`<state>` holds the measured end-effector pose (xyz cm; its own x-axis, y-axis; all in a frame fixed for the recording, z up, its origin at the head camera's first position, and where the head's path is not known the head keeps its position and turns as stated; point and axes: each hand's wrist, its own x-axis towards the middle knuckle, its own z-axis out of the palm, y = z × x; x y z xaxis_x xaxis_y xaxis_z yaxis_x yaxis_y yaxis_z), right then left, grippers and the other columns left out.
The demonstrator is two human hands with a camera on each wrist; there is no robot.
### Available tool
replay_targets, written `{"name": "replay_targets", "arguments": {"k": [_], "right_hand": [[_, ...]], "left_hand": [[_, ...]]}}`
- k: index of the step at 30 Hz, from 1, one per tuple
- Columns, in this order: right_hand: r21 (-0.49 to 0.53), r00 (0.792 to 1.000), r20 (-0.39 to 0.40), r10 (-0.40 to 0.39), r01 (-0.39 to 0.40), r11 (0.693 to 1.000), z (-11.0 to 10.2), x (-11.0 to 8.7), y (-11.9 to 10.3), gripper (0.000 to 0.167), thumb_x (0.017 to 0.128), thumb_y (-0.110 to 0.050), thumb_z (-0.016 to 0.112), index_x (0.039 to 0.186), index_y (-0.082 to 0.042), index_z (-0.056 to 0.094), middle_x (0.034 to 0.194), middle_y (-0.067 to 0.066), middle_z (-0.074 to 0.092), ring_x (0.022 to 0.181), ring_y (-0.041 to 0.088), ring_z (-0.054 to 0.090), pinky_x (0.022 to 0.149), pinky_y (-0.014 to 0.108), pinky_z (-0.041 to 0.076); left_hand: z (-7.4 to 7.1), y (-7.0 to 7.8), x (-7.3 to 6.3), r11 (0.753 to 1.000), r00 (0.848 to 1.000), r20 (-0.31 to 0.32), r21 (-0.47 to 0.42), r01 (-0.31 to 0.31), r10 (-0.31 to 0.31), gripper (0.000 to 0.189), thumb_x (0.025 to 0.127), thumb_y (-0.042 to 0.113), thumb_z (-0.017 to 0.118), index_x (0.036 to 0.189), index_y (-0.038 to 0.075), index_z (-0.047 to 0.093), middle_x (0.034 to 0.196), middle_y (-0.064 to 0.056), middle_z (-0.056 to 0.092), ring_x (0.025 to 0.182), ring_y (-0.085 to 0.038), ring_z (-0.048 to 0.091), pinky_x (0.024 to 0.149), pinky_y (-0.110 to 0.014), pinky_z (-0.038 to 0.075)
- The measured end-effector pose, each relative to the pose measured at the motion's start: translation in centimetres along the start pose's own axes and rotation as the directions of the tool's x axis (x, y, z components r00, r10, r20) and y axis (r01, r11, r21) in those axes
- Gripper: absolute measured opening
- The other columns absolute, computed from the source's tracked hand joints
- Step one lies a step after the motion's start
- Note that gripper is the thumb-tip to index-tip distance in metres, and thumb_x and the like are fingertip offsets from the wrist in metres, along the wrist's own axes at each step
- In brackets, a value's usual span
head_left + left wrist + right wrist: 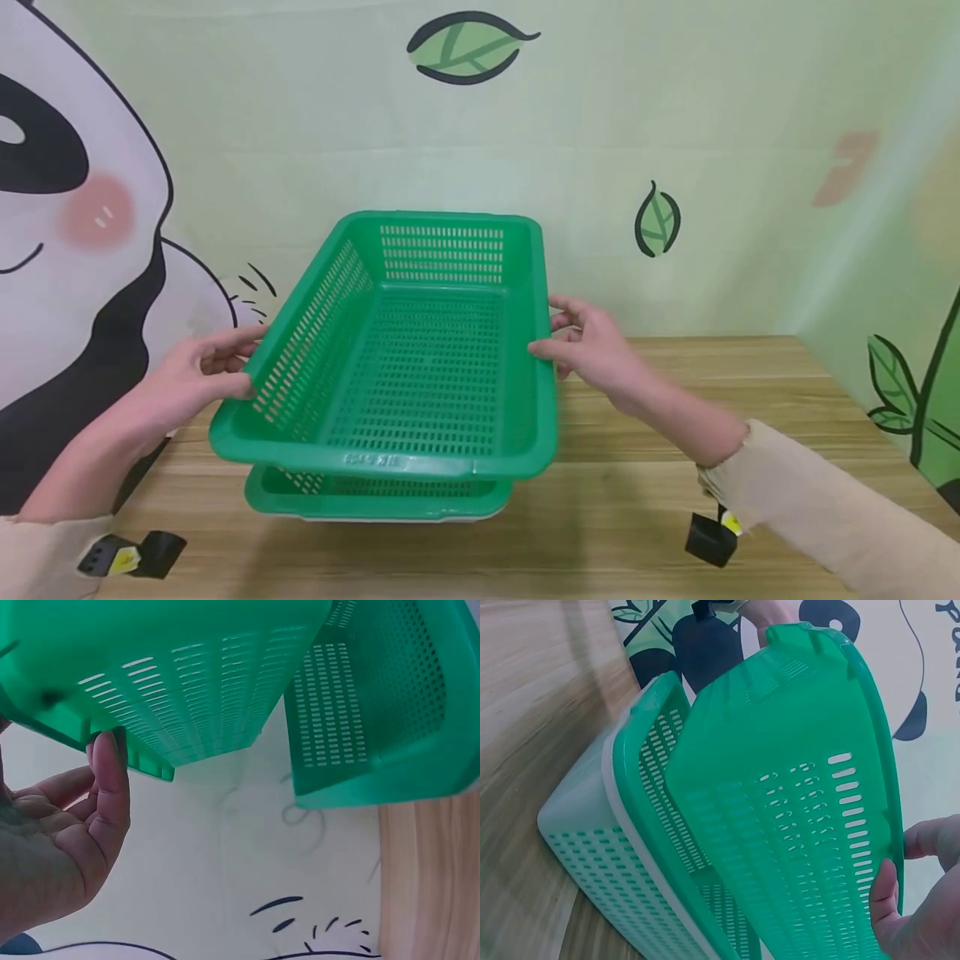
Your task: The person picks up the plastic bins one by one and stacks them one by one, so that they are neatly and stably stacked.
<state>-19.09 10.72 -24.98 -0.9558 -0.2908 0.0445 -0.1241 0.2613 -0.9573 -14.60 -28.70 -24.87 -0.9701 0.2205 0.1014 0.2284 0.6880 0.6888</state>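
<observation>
A green slotted plastic basket (pixel 382 465) is held up and tilted, its open inside facing me. My left hand (pixel 183 379) pinches its left rim, with the thumb on the inner side and the fingers outside. At the right rim my right hand (pixel 592 346) grips in the same way, its thumb over the edge. Below hangs into view a second green basket (pixel 375 504), largely hidden in the head view. The right wrist view shows that one sitting inside a white slotted basket (pixel 592 817) on the table. The held basket's underside is over the lower stack.
A wood-grain table (pixel 675 500) carries the basket stack. Behind it hangs a pale green backdrop (pixel 585 108) printed with leaves and a panda (pixel 90 275). A small black device is strapped at each wrist.
</observation>
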Motion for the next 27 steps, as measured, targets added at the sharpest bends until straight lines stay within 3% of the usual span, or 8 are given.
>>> {"name": "replay_targets", "arguments": {"k": [7,17,23,27], "right_hand": [[0.054,1.0,-0.011,-0.018,0.018,0.998,0.6,0.0,0.0,0.059,0.084,0.0,0.057,0.137,0.0,0.032,0.105,0.014,0.044,0.071,0.013,0.053,0.06,0.024,0.047],[0.1,0.999,-0.033,0.012,-0.008,0.995,1.2,0.2,0.3,0.061,0.083,0.001,0.058,0.137,0.001,0.031,0.112,0.015,0.043,0.076,0.016,0.053,0.067,0.027,0.05],[0.112,1.0,-0.025,0.002,0.001,0.994,1.8,0.4,1.2,0.061,0.082,0.002,0.058,0.137,0.001,0.031,0.112,0.015,0.043,0.076,0.016,0.055,0.069,0.029,0.052],[0.12,1.0,-0.025,-0.007,0.01,0.993,2.3,0.6,1.9,0.061,0.082,0.003,0.057,0.137,0.003,0.031,0.111,0.016,0.042,0.075,0.015,0.055,0.071,0.03,0.053]], "left_hand": [[-0.2,-0.3,0.2,0.999,1.0,-0.011,0.032,0.006,-0.006,0.063,0.079,0.005,0.051,0.138,-0.002,0.032,0.12,-0.016,0.051,0.087,-0.002,0.05,0.069,-0.019,0.043],[-0.2,-1.2,0.0,0.999,1.0,0.012,0.04,-0.005,0.005,0.066,0.075,0.003,0.056,0.137,-0.001,0.035,0.116,-0.013,0.054,0.09,0.002,0.05,0.07,-0.02,0.042],[0.3,-2.1,-0.1,0.999,1.0,0.003,0.027,-0.027,0.027,0.063,0.074,0.003,0.057,0.135,0.001,0.04,0.107,0.004,0.057,0.091,0.0,0.051,0.072,-0.021,0.043],[0.7,-2.7,-0.1,0.997,0.998,-0.017,0.028,-0.066,0.066,0.061,0.073,0.001,0.057,0.132,-0.004,0.042,0.104,0.005,0.058,0.088,0.002,0.052,0.07,-0.019,0.044]]}}
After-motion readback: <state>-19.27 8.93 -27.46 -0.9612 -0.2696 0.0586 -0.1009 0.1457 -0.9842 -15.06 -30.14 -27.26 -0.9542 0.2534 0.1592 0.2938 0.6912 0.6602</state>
